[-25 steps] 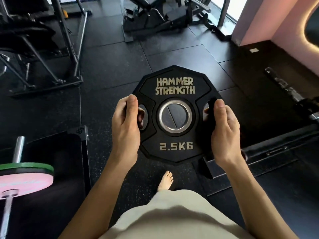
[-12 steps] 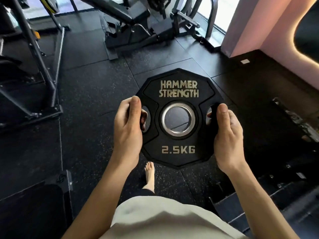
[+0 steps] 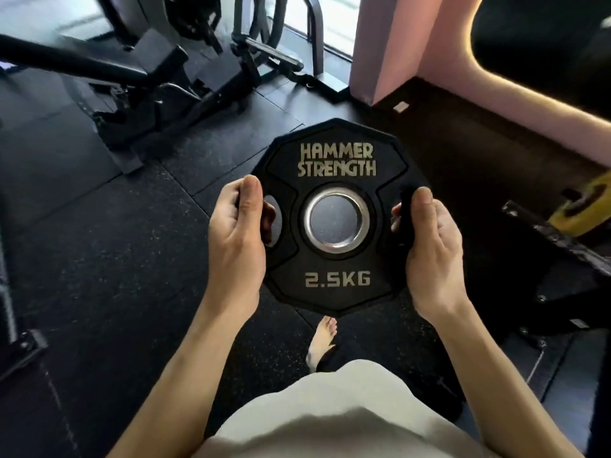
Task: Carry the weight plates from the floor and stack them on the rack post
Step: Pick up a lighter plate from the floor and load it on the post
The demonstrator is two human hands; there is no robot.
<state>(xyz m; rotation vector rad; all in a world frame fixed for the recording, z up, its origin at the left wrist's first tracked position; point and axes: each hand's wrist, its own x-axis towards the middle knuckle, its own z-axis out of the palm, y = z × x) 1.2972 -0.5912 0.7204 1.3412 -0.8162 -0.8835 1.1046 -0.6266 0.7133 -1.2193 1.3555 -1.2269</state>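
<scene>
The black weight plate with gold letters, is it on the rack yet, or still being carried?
Not yet. The black ten-sided rubber weight plate marked 2.5KG is off the floor, so the pick-up looks done. The left hand and right hand each hold a side grip hole, carrying it above the black rubber floor. No rack post shows, so stacking is left.

A single wide-angle view looks from the person's head, forward and steeply down. It sits close above the left hand (image 3: 236,239) and right hand (image 3: 433,249), which hold the weight plate (image 3: 337,285) at the frame's middle, with the rubber floor (image 3: 109,266) well below and the edges bent by the lens.
</scene>
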